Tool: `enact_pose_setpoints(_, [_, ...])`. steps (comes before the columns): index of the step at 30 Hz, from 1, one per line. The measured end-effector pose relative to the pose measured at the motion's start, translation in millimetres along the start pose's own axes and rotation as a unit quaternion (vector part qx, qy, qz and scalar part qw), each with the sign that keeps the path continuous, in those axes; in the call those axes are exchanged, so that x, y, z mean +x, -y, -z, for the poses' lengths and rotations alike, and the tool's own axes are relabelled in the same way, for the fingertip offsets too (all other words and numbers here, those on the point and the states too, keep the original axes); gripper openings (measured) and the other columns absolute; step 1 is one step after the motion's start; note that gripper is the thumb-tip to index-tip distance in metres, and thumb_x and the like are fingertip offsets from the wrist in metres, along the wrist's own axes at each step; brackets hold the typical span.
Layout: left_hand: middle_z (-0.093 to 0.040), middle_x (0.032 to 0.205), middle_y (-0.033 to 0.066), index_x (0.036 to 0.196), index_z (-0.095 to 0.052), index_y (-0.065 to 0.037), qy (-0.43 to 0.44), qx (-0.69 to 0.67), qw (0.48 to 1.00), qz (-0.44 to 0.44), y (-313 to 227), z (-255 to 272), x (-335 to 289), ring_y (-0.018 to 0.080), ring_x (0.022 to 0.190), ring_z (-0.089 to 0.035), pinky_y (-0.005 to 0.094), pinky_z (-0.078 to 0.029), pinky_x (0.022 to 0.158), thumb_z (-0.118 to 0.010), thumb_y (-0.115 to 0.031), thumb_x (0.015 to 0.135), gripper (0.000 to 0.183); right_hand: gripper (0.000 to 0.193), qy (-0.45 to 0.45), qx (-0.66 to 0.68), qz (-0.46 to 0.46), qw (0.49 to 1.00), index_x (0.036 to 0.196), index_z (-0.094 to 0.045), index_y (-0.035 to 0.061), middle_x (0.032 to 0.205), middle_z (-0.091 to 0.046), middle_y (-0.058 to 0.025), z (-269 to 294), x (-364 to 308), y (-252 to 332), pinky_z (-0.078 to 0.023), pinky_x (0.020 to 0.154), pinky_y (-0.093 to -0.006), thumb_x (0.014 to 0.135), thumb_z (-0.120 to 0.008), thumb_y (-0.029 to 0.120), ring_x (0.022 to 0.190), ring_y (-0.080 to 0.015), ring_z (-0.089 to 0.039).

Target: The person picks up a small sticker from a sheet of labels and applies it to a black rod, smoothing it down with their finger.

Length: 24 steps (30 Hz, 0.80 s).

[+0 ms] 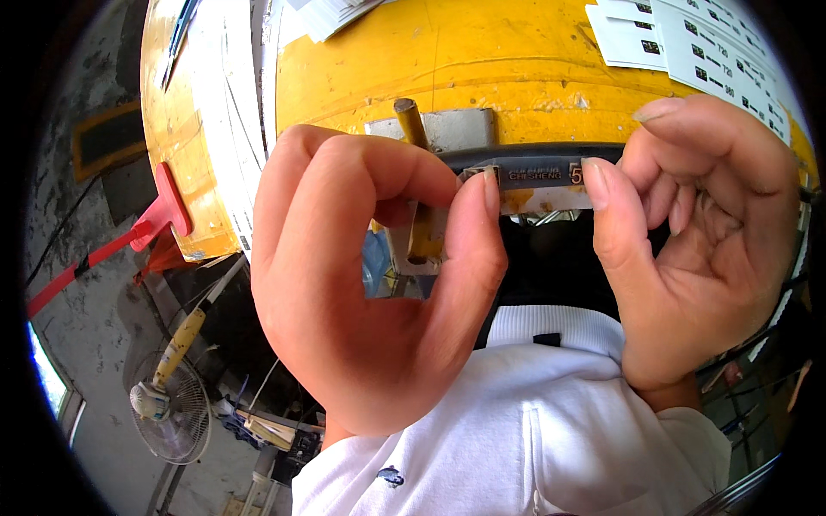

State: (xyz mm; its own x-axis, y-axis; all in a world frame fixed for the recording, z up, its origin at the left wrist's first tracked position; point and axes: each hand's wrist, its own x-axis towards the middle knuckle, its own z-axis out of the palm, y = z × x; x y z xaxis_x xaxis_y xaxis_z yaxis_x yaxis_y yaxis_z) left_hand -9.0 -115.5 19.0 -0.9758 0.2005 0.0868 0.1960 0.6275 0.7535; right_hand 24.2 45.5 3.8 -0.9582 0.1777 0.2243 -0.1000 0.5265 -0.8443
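Observation:
A black curved tube point(551, 153) runs crosswise in front of me. Along its near side lies a narrow clear strip point(546, 200) with dark and gold printed marks, probably a label. My left hand point(331, 318) has thumb and forefinger pinched at the strip's left end. At the right end, my right hand point(723, 275) presses its thumb on the strip, with the fingers curled behind; their exact hold on the tube is hidden. Beside my left fingers a worn yellow-brown rod point(410, 125) stands tilted by a grey metal plate point(465, 131).
The yellow table point(516, 60) stretches beyond my hands. White printed sheets point(714, 60) lie at its far right, white paper strips point(225, 103) at the left beside slim blue-handled tools point(179, 39). A red plastic tool point(162, 211) juts from the left edge. A fan point(176, 404) stands lower left.

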Motion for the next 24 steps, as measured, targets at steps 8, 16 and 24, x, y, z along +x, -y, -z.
enact_pose_setpoints(8, [-0.048, 0.076, 0.0014, 0.08, -0.053, -0.001, 0.012, 0.001, 1.0, -0.001, 1.2, -0.1, 2.6, 0.0111, 0.073, -0.041, 0.0231, -0.031, 0.07, -0.071, -0.003, 0.081, 0.018, 0.048, 0.006, -0.007, 0.011, 1.0, 0.118, -0.05, -0.0008, 0.08, -0.06, -0.0036, 0.3, 0.5, -3.0, -0.035, 0.06, -0.0178, 0.076, -0.067, -0.018, 0.064, -0.0046, -0.048])
enact_pose_setpoints(16, [-0.048, 0.076, 0.002, 0.078, -0.052, -0.001, 0.02, -0.001, 1.0, -0.011, 0.6, 2.7, 3.4, 0.0118, 0.072, -0.04, 0.0236, -0.03, 0.068, -0.069, -0.001, 0.078, 0.017, 0.052, 0.035, -0.011, 0.024, 0.999, 0.119, -0.05, -0.0008, 0.078, -0.059, -0.0037, 6.4, 3.2, -2.6, -0.035, 0.058, -0.0181, 0.074, -0.068, -0.019, 0.063, -0.0051, -0.048])
enact_pose_setpoints(24, [-0.046, 0.074, 0.0026, 0.076, -0.051, -0.002, 0.018, 0.019, 1.0, -0.003, -0.7, 0.3, 5.5, 0.0126, 0.071, -0.039, 0.0245, -0.03, 0.067, -0.068, 0.0, 0.077, 0.018, 0.054, 0.041, -0.005, 0.029, 0.999, 0.117, -0.05, 0.0008, 0.077, -0.057, -0.0041, 6.7, 2.4, -4.7, -0.035, 0.056, -0.019, 0.072, -0.069, -0.021, 0.061, -0.0067, -0.049])
